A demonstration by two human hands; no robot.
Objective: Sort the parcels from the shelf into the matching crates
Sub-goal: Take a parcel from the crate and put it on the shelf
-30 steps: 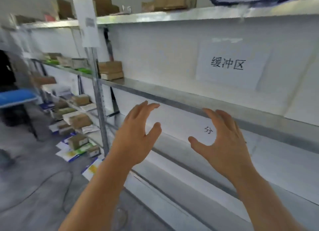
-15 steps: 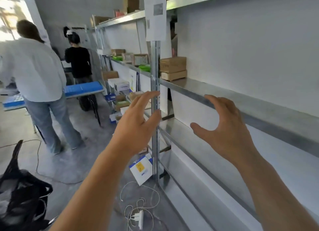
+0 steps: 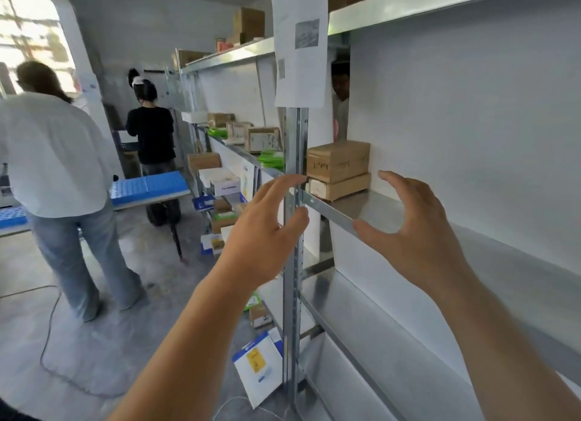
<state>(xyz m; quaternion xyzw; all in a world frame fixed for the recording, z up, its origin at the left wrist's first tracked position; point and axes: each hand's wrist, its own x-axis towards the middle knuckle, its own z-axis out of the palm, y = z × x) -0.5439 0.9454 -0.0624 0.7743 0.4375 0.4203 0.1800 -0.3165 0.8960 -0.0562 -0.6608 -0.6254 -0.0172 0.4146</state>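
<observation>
Two brown cardboard parcels [image 3: 338, 169] are sitting stacked on the metal shelf [image 3: 377, 208], just right of the upright post [image 3: 294, 232]. Both hands are hovering in front of them, holding nothing: left hand [image 3: 257, 241] with fingers spread before the post, right hand [image 3: 418, 232] with fingers loosely curved over the shelf edge. More parcels [image 3: 251, 137] are lying on the shelves further left.

Two brown cardboard parcels [image 3: 338, 169] sit stacked on the metal shelf [image 3: 371, 206], beside its upright post.
</observation>
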